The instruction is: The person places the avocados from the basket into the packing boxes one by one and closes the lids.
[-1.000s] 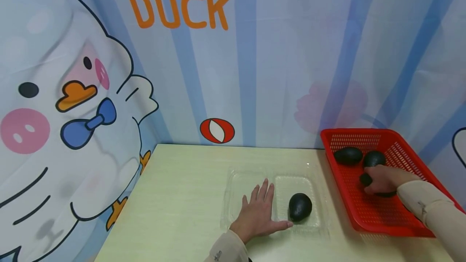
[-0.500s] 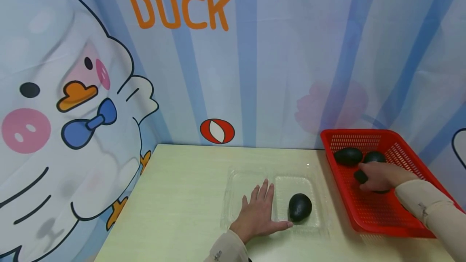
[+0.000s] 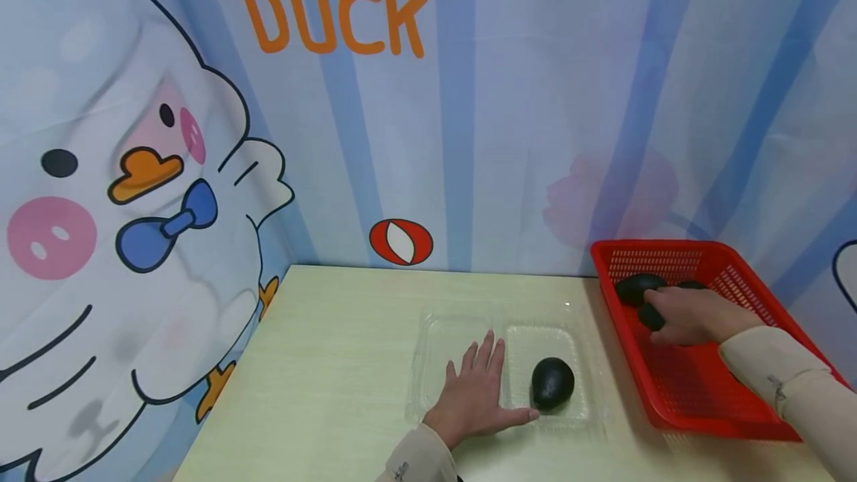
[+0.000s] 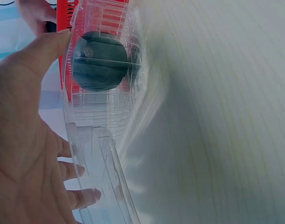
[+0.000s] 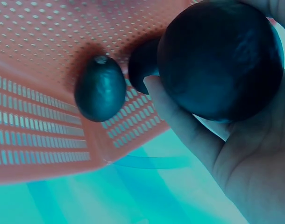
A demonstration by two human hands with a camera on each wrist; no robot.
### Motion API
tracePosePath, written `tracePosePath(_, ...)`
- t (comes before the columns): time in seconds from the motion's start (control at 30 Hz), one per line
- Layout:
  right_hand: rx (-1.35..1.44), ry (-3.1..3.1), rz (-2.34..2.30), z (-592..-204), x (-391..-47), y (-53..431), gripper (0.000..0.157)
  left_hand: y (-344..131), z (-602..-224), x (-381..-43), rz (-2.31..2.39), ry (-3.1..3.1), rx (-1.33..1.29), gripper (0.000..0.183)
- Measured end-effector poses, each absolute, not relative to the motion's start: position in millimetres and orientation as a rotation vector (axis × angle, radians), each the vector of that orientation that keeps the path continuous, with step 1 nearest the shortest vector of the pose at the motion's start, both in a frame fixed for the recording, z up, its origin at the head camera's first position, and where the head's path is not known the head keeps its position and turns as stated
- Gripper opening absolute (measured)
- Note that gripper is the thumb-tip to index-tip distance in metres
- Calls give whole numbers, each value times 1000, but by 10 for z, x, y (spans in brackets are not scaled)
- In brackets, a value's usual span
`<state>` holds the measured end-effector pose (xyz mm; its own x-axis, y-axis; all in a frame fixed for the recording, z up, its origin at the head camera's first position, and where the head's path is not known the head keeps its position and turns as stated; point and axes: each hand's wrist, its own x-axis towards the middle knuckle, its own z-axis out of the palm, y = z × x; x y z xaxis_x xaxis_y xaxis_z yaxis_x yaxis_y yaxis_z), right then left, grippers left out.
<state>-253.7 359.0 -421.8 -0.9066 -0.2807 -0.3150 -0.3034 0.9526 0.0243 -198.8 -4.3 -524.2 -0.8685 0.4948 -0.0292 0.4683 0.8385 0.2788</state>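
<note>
A dark avocado [image 5: 222,60] is gripped in my right hand [image 3: 696,316], which is over the red basket [image 3: 632,367]. Two more avocados stay in the basket: one avocado [image 5: 100,88] in plain sight in the right wrist view, the other avocado [image 5: 142,65] partly behind the held one. With fingers spread and straight, my left hand [image 3: 472,400] rests on the near side of a clear plastic clamshell container [image 3: 535,337]. One avocado [image 3: 553,383] lies in its right compartment, near my left thumb. In the left wrist view the thumb touches the container's rim [image 4: 67,98].
The pale wooden table [image 3: 321,363] extends left of the container. Behind it hangs a blue striped cloth [image 3: 509,132] with a duck print. The basket's raised wall stands just right of the container.
My right hand has moved left and slightly away inside the basket, bringing the gripped avocado with it. The left hand and the container have stayed put.
</note>
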Motion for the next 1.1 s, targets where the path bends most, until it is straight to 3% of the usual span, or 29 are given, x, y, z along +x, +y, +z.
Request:
tracePosePath(0.67, -524, 2924, 182, -3955, -2506, 3211, 45, -34, -5247, -1979, 354, 2950, 763, 116)
tracePosePath(1.1, -716, 2989, 278, -3823, -2484, 2759, 44, -43, -5240, -1983, 353, 2937, 749, 116)
